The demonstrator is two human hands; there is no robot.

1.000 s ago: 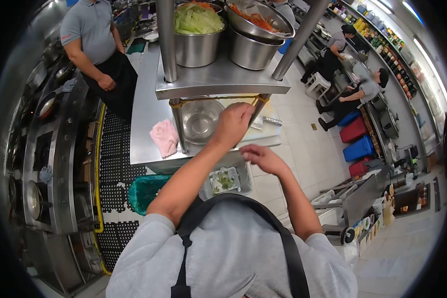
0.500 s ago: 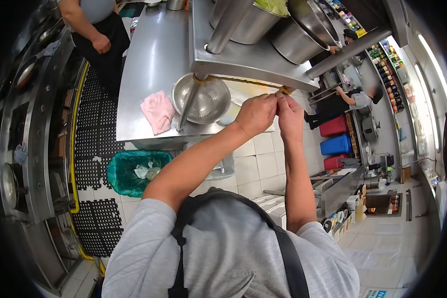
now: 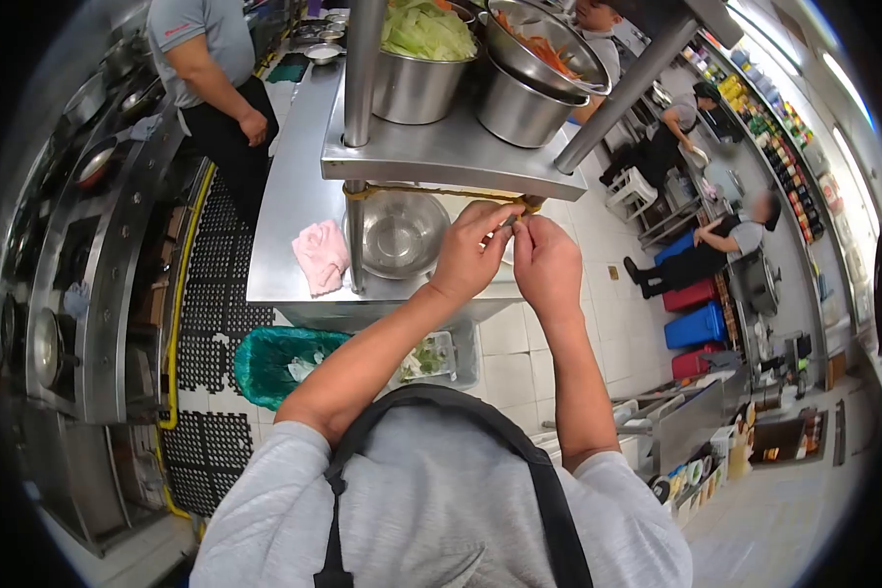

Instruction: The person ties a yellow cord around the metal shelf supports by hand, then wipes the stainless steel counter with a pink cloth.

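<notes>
Yellow-brown cord strung between posts just below steel shelf. Left hand and right hand together at cord's right end, each grip pinched on it, fingertips partly hidden. Beyond cord, metal bowl and pink cloth on worktop. Above, pot of shredded greens on shelf. Below, green-lined bin.

Bright white glare from tube lights upper right, curved fisheye edges fading black
</notes>
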